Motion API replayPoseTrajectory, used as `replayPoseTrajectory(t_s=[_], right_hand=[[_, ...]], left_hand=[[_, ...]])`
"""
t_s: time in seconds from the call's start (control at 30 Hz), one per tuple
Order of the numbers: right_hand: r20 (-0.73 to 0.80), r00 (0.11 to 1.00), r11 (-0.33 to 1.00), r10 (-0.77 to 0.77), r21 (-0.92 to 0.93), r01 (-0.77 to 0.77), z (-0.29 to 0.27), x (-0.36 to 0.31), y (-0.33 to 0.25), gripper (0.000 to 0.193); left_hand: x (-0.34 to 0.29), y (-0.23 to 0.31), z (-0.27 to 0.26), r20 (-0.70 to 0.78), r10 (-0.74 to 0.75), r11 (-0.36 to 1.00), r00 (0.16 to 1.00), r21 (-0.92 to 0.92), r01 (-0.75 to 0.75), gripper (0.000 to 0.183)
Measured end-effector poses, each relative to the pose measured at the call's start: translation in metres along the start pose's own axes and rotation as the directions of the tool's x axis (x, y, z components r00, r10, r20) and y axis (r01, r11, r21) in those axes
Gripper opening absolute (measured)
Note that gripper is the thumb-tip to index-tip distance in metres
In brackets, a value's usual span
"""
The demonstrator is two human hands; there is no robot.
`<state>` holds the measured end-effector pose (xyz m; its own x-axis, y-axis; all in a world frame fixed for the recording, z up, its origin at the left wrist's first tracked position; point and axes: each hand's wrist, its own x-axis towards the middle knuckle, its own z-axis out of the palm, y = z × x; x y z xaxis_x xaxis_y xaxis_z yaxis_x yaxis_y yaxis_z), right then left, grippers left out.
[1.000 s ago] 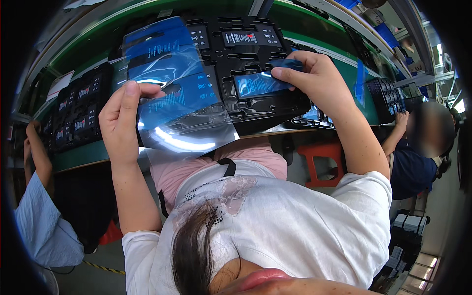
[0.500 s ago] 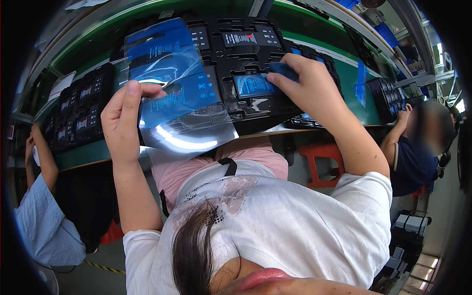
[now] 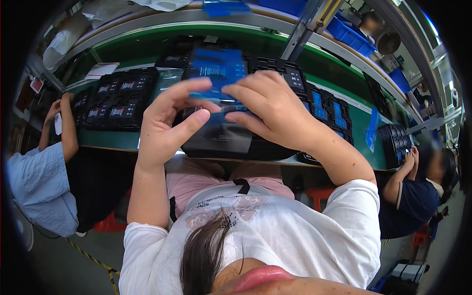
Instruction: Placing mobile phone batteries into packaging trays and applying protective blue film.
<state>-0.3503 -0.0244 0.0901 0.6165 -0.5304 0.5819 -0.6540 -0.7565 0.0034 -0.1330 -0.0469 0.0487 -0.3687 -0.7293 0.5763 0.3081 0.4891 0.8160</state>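
Table green on top and pale along its front edge [image 3: 110, 139] runs across the scene, bent by the lens. At its middle, a black moulded tray [image 3: 268, 149] sits near the front edge, with a blue-and-clear film sheet [image 3: 216, 69] over its left part. The left hand [image 3: 169, 125] and right hand [image 3: 270, 108] face each other above that sheet, thumbs and fingers parted; motion blurs the fingertips, so I cannot tell whether either one pinches the film.

To the left lie more black trays [image 3: 115, 101] with dark flat pieces in them, and a white paper [image 3: 102, 70] behind. To the right are trays with blue-covered pieces [image 3: 327, 110], then a blue film strip [image 3: 372, 123] and a stack of trays [image 3: 396, 142].

A shelf above carries a blue bin [image 3: 350, 37], near a metal post [image 3: 300, 42]. People in a light blue top [image 3: 37, 169] and a navy top [image 3: 415, 172] sit at either side. Below, a red stool [image 3: 319, 194] and yellow-and-black tape [image 3: 91, 258] show on the grey floor.
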Motion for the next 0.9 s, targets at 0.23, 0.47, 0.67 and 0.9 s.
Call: replayPoseTrajectory(t_s=[0.23, 0.47, 0.67, 0.9], right_hand=[[-0.173, 0.97, 0.962, -0.172, 0.183, 0.203, -0.006, -0.001, -0.003, 0.025], [-0.53, 0.728, 0.894, 0.434, 0.354, -0.275, -0.053, -0.007, 0.007, 0.011], [0.061, 0.535, 0.499, 0.843, 0.284, -0.819, -0.039, -0.009, 0.081, 0.037], [0.314, 0.371, 0.337, 0.874, 0.158, -0.928, -0.021, -0.019, 0.122, 0.038]], left_hand=[[-0.011, 0.002, -0.023, 0.144, -0.191, 0.981, 0.971, 0.0, 0.193, 0.028], [-0.021, -0.013, -0.063, -0.34, 0.112, 0.957, 0.934, 0.291, -0.009, 0.072], [-0.014, -0.015, -0.045, -0.297, 0.108, 0.989, 0.949, 0.128, -0.072, 0.092], [-0.02, -0.043, -0.021, -0.113, -0.043, 0.945, 0.993, 0.317, 0.077, 0.089]])
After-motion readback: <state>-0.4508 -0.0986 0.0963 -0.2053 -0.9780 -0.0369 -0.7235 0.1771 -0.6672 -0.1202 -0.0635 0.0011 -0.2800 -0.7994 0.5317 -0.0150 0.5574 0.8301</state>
